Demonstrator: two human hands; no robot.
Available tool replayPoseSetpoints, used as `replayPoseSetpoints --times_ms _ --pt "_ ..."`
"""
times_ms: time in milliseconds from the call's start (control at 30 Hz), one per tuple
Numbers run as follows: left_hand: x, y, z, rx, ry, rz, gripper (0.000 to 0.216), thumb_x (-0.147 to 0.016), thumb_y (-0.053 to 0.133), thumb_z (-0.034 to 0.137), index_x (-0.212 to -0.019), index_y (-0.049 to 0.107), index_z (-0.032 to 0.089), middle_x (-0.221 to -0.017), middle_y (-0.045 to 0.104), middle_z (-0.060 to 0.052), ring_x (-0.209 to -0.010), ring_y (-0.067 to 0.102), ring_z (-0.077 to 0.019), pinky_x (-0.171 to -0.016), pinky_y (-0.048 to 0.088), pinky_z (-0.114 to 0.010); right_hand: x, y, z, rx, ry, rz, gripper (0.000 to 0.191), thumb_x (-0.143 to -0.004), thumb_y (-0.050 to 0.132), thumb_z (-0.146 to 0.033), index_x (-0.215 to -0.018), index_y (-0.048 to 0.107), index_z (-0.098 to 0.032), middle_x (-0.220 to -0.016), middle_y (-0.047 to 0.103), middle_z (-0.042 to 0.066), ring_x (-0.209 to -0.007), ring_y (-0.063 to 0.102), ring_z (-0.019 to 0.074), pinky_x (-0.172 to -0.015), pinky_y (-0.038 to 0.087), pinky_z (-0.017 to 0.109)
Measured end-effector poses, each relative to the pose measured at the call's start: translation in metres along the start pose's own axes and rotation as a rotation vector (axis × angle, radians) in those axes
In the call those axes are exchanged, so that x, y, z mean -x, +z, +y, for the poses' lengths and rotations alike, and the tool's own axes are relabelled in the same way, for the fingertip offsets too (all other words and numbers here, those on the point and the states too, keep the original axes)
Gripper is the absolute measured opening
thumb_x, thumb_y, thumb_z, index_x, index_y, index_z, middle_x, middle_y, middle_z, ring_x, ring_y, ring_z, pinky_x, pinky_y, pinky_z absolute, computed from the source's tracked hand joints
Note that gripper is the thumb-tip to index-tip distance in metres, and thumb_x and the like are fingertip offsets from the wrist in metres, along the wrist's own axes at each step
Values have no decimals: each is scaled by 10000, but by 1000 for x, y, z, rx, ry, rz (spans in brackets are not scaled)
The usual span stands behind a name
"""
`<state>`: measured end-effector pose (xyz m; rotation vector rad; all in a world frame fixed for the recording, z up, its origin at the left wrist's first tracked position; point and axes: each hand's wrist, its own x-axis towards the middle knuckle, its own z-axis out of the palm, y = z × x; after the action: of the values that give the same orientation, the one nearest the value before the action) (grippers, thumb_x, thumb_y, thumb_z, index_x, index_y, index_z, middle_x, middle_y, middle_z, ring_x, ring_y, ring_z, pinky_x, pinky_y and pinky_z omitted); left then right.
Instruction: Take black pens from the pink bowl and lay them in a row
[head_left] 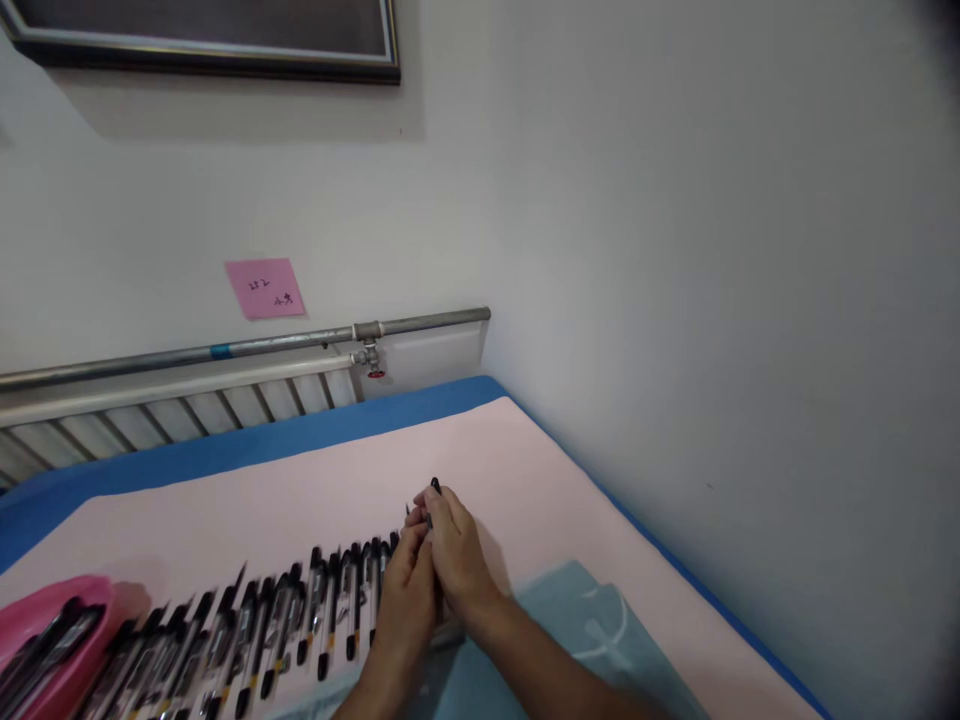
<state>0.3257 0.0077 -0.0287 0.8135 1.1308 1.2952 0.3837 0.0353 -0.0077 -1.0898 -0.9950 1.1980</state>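
Both hands meet over the pink table cover (315, 490), fingers pinched around one black pen (434, 487) whose tip sticks up above them. My left hand (405, 590) grips it from the left and my right hand (454, 555) wraps it from the right. Just left of the hands, a long row of black pens (247, 625) with clear barrels lies side by side on the cover, running to the bottom left.
A pink tray (71, 640) with more black pens sits at the bottom left. A blue mat edges the table. A white wall stands close on the right. A radiator, a metal pipe (225, 350) and a pink note (265, 288) are behind.
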Motion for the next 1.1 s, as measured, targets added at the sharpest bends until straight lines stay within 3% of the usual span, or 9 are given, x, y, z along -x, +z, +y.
replayPoseSetpoints --times_ms 133,300,467,600,700,833,967,1100 --pt "-4 -6 -4 -40 51 53 286 -697 625 336 -942 632 189 -1137 608 -70 -1129 507 -191 -915 400 -261 -2 4 7 92 -12 15 238 -829 395 -369 -673 487 -214 -644 569 -5 -643 558 153 -662 437 273" --pt "-9 -12 -7 -53 56 67 232 -740 588 292 -948 644 205 -1135 622 -60 -1147 501 -171 -1004 329 -279 -7 6 16 166 -35 38 249 -841 381 -377 -696 497 -212 -678 572 2 -668 546 152 -680 426 273" --pt "-10 -14 -8 -11 43 100 238 -707 620 322 -916 644 212 -1006 668 -69 -1049 571 -198 -855 449 -287 -11 9 22 120 -22 10 274 -842 384 -411 -705 512 -211 -621 557 -9 -620 546 147 -641 434 266" --pt "-9 -14 -6 -43 11 31 288 -669 647 374 -902 645 206 -804 675 -56 -832 630 -189 -673 481 -263 -15 6 18 -3 18 18 267 -817 426 -429 -718 530 -203 -634 570 -8 -618 561 143 -616 449 263" --pt "-6 -16 -6 -123 -37 -43 285 -670 636 430 -837 650 200 -616 605 -9 -572 571 -126 -497 418 -202 -25 -8 6 -133 -1 78 267 -794 462 -439 -818 551 -188 -688 602 11 -616 577 139 -590 458 258" --pt "-1 -19 2 -205 -103 -75 406 -663 613 516 -896 634 184 -477 444 67 -370 348 -49 -362 247 -158 -36 -32 -10 -192 -88 138 238 -748 524 -368 -909 546 -195 -702 614 10 -628 579 141 -575 459 261" --pt "3 -21 15 -185 -126 -71 486 -645 591 570 -951 599 192 -461 367 99 -330 234 -31 -332 181 -160 -32 -36 -15 -210 -108 54 74 -644 544 -189 -711 514 -191 -656 564 -32 -532 512 94 -513 409 225" --pt "2 -23 20 -182 -58 -52 430 -647 604 544 -893 598 191 -492 416 80 -346 288 -41 -335 212 -165 -19 -23 -15 -83 24 -118 107 -701 556 -268 -663 488 -196 -465 385 -89 -391 348 72 -406 279 212"
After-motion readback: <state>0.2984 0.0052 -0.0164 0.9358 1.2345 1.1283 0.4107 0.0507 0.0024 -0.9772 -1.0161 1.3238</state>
